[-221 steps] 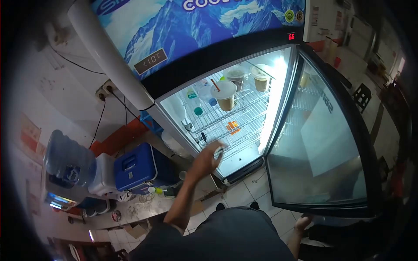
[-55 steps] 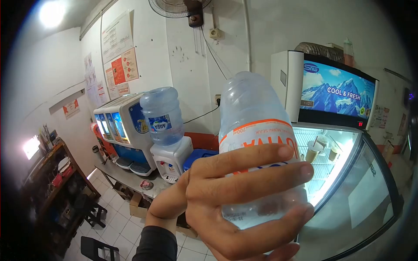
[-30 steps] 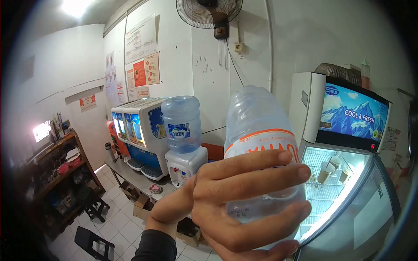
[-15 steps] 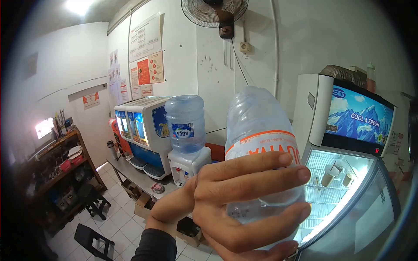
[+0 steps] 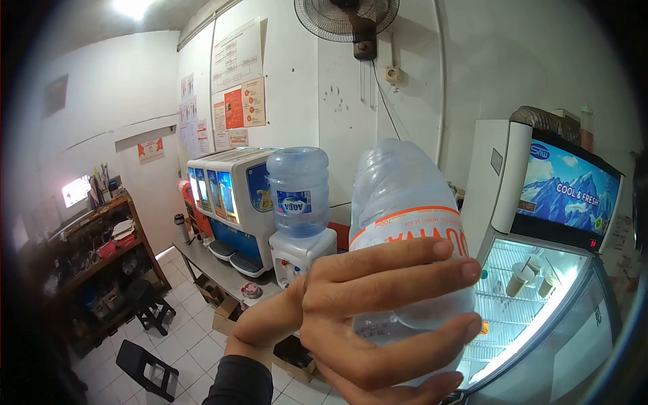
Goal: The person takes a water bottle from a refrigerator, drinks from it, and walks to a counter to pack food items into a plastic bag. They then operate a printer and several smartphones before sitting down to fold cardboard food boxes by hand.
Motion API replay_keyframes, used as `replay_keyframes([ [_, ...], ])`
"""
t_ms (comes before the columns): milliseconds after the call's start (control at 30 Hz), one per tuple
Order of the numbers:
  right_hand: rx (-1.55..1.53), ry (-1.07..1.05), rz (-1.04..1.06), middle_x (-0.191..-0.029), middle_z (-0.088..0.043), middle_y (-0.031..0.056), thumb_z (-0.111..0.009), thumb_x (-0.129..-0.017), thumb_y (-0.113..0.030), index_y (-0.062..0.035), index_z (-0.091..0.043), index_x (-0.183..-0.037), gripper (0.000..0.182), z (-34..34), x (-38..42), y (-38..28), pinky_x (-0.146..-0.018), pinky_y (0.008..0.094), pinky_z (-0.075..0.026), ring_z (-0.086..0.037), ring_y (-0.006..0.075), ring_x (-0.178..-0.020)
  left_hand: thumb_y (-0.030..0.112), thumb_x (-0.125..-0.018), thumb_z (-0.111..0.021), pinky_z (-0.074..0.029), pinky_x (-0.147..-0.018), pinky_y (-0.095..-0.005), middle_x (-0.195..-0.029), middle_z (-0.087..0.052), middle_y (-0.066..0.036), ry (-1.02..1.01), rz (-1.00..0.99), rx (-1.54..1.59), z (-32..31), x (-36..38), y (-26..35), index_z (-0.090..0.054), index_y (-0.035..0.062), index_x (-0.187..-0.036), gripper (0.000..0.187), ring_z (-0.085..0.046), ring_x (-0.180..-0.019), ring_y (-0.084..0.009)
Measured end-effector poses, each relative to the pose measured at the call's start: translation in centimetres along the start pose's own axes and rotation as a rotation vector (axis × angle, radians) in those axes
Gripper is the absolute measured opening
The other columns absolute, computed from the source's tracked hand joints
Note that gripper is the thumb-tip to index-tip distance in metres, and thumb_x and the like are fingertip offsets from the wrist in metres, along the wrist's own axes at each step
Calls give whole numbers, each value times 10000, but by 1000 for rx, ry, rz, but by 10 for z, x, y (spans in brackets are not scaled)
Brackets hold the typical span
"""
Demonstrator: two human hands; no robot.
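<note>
My left hand (image 5: pixel 385 304) reaches in from the lower left with its fingers wrapped across the front of a clear plastic bottle (image 5: pixel 405 175). The bottle is held up close to the camera, leaning slightly. Its white and orange label (image 5: pixel 412 219) shows upside-down lettering, partly hidden by the fingers. The lower end of the bottle is mostly covered by the hand. A dark sleeve (image 5: pixel 239 381) ends on my forearm. My right hand is out of view.
Behind stand a water dispenser (image 5: pixel 304 253) with a large blue bottle (image 5: pixel 298 179) and a drink machine (image 5: pixel 233 182) on a table. A lit fridge (image 5: pixel 523 304) holding cups is at right. Black stools (image 5: pixel 145 368) and a shelf (image 5: pixel 88 270) are at left.
The room background has shifted slightly right in view as the camera turned a little left. My left hand keeps the same grip on the bottle, at almost the same place in view.
</note>
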State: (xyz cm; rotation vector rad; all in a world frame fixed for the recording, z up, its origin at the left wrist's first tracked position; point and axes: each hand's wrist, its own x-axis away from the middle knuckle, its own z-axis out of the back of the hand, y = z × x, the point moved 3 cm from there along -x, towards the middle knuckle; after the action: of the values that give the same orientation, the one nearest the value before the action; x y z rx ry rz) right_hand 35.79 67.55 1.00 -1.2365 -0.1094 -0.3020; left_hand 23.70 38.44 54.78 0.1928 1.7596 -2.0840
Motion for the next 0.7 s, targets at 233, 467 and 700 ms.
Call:
replay_keyframes([
  [233, 43, -1, 6, -1206, -616, 185, -616, -876, -129, -78, -612, -1186, 314, -2, -1, -14, -1008, 438, -424, -533, 358, -1173, 142, -700, -802, -560, -965, -504, -1221, -591, -114, 1, -13, -54, 0, 5, 3, -457, 236, -1318, 713, -656, -1046, -385],
  [467, 81, 0, 22, -1202, -617, 189, -620, -876, -133, -77, -610, -1192, 321, -7, -13, 12, -1002, 431, -428, -540, 354, -1162, 167, -734, -780, -572, -949, -494, -1191, -598, -118, 28, -17, -98, 6, 0, 6, -470, 239, -1313, 661, -663, -1032, -384],
  [700, 119, -3, 33, -1198, -618, 192, -625, -877, -136, -75, -607, -1198, 327, -50, -105, 241, -997, 424, -432, -548, 350, -1151, -4, -607, -883, -552, -963, -409, -1230, -524, 32, 130, 642, -125, -1, -18, 41, -479, 327, -1334, 895, -613, -1135, -221],
])
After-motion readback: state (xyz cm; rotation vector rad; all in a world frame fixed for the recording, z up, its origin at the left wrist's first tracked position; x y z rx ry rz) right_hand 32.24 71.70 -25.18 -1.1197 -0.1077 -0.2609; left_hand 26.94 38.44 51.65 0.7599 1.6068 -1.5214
